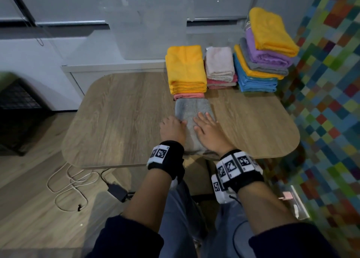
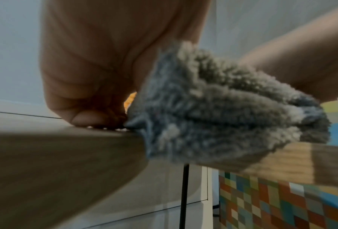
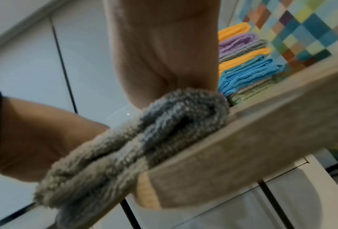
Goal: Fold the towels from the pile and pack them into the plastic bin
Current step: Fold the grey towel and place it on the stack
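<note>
A grey towel (image 1: 191,111), folded into a long strip, lies on the wooden table (image 1: 120,121), its near end hanging over the front edge. My right hand (image 1: 206,126) presses flat on it with fingers spread. At the towel's left edge my left hand (image 1: 172,128) has its fingers curled and seems to grip that edge; the left wrist view shows the grey towel (image 2: 222,108) bunched against the palm and the thumb on the table. The grey towel (image 3: 144,139) shows its layered folds at the table's edge. A translucent plastic bin (image 1: 148,27) stands beyond the table.
Folded towels sit at the table's far right: a yellow stack on pink (image 1: 187,68), a pale pink stack (image 1: 220,64) and a tall mixed pile (image 1: 263,58). A mosaic wall (image 1: 331,86) is at the right. Cables (image 1: 72,183) lie on the floor, a black wire crate (image 1: 17,111) at the left.
</note>
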Action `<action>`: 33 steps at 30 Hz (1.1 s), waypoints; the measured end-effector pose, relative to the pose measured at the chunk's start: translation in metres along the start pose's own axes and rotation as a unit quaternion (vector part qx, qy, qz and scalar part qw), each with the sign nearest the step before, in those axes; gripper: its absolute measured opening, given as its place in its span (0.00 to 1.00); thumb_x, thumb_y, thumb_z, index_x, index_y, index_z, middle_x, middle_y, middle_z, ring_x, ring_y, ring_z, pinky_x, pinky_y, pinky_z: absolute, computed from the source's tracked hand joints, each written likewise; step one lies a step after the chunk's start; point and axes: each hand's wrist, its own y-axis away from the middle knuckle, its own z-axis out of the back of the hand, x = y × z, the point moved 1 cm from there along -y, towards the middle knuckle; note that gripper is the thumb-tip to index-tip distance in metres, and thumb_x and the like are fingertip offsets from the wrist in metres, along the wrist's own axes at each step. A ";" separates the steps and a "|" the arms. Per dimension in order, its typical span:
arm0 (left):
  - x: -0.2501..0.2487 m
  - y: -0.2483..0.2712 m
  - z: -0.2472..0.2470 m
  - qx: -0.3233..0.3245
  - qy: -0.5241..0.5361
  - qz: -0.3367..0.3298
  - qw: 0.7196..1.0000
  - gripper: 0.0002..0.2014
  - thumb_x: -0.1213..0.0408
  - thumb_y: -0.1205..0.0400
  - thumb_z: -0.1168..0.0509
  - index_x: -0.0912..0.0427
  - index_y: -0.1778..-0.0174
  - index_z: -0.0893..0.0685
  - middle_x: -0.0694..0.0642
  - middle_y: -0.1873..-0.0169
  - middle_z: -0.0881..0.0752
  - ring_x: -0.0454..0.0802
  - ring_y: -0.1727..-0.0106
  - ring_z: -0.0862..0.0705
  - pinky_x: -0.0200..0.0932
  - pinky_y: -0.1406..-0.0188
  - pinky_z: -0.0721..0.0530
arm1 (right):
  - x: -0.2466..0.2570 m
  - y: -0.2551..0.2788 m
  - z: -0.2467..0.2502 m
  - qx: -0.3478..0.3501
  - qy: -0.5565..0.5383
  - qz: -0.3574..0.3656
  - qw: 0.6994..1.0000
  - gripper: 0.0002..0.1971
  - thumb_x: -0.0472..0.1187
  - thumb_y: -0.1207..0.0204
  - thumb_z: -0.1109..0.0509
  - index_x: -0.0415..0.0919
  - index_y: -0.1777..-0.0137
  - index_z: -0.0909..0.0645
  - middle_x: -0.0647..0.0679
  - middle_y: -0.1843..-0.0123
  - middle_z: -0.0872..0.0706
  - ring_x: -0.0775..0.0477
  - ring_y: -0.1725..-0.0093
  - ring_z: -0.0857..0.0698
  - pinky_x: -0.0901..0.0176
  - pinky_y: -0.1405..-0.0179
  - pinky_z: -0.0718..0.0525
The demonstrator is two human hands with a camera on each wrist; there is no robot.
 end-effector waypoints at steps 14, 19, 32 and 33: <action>-0.004 0.035 0.038 -0.118 0.399 -0.140 0.898 0.15 0.59 0.14 0.45 0.56 0.33 0.35 0.64 0.42 0.17 0.58 0.44 0.17 0.43 0.50 0.23 | 0.025 0.004 0.056 -0.086 -0.464 -0.190 0.861 0.09 0.33 0.31 0.30 0.39 0.51 0.21 0.44 0.54 0.15 0.40 0.49 0.16 0.48 0.49 0.16; -0.027 -0.004 0.103 -0.214 0.457 -0.241 0.829 0.08 0.67 0.17 0.45 0.48 0.51 0.36 0.49 0.57 0.23 0.28 0.59 0.23 0.25 0.54 0.27 | 0.060 -0.038 0.104 -0.197 -0.531 -0.061 0.822 0.18 0.30 0.36 0.27 0.44 0.48 0.26 0.43 0.50 0.15 0.44 0.52 0.16 0.58 0.62 0.18; -0.059 -0.172 0.086 0.072 0.356 -0.062 0.929 0.25 0.69 0.21 0.40 0.70 0.26 0.32 0.62 0.32 0.25 0.55 0.30 0.25 0.43 0.32 0.28 | 0.032 -0.209 0.116 -0.206 -0.195 -0.140 0.949 0.26 0.30 0.27 0.35 0.35 0.28 0.35 0.37 0.30 0.27 0.35 0.32 0.26 0.52 0.38 0.27; -0.058 -0.174 0.081 0.087 0.303 -0.061 0.947 0.24 0.67 0.22 0.42 0.69 0.29 0.29 0.65 0.34 0.22 0.59 0.32 0.23 0.46 0.33 0.25 | 0.034 -0.209 0.112 -0.206 -0.088 -0.137 0.965 0.27 0.32 0.25 0.36 0.36 0.26 0.36 0.37 0.27 0.31 0.34 0.30 0.29 0.48 0.35 0.29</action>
